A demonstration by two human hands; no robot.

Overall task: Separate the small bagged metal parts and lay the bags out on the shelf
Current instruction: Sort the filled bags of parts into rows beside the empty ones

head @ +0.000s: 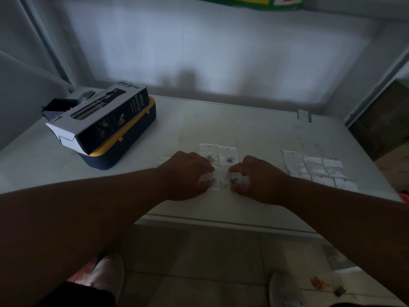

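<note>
Near the front edge of the white shelf [254, 134], a block of small clear bags [228, 157] with dark metal bits lies between both hands: the left hand [188, 173] pinches the near-left bag [211, 181] with curled fingers, the right hand [259, 179] pinches the near-right bag [231, 180] beside it. Well to the right, a joined sheet of more bags [318, 168] lies flat; at far left, a spray-bottle box [104, 117] rests on a navy-and-yellow case [124, 149].

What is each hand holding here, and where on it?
The left hand pinches one small bag at its left edge; the right hand pinches the neighbouring bag at its right edge, both low on the shelf.
</note>
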